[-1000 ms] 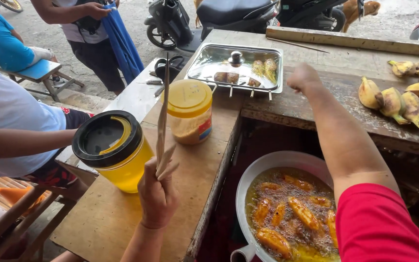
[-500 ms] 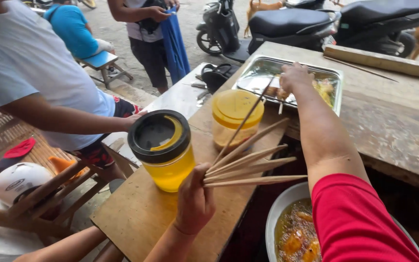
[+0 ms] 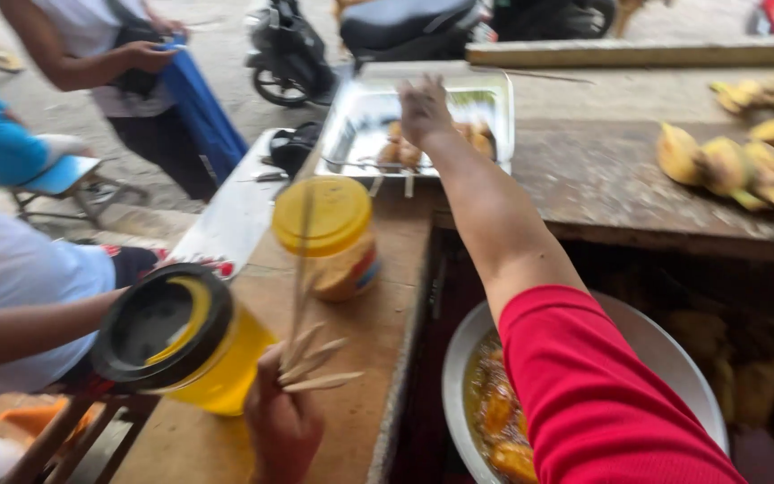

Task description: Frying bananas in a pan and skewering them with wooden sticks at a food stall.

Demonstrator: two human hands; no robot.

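My right hand (image 3: 423,108) was stretched out over the metal tray (image 3: 494,121), arm extended across the wooden counter (image 3: 378,332), fingers pointing down toward the fried pieces (image 3: 400,152) lying in the tray's near half. The frame was blurred there, so I cannot tell whether the fingers had closed on a piece or were only spread loosely above them; they looked partly open, touching or nearly touching the food.

My left hand (image 3: 284,426) was far back from the tray, low at the near edge of the counter, closed around a bundle of bamboo skewers (image 3: 302,350). Their long axis ran up and away from me, roughly toward the tray, with the cut ends fanning out just above my fist and the long shafts passing in front of the yellow-lidded jar (image 3: 333,237). That jar stood between the skewers and the tray. A second jar with a black lid (image 3: 176,336), full of yellow liquid, stood just beside my left hand on the side away from the tray.

So the fried pieces lay well apart from the skewer tips, straight on along their line, and my right hand was by far the nearer one. Below my right arm, on the near side of the tray, sat the pan of oil (image 3: 477,358) with more pieces frying.
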